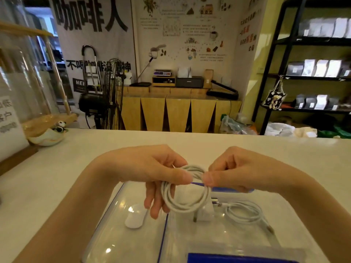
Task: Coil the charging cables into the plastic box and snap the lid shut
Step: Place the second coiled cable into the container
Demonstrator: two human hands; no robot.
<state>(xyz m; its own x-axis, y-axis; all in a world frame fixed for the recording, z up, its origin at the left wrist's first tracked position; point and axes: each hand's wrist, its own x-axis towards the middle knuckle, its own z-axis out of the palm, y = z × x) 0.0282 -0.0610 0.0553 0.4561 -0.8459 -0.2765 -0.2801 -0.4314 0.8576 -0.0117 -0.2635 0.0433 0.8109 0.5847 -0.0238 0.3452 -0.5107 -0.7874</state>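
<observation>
Bare counter [57, 186] lies open left; a charger [204, 215] and coiled cable [245, 213] seemingly crowd the box [114, 234].

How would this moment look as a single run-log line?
hands: left hand and right hand pinch white cable coil | box: open below | second cable: inside

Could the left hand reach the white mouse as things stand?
Probably yes, once freed: the left hand hangs just above the mouse with nothing between, but it now grips the coiled cable together with the right hand.
</observation>
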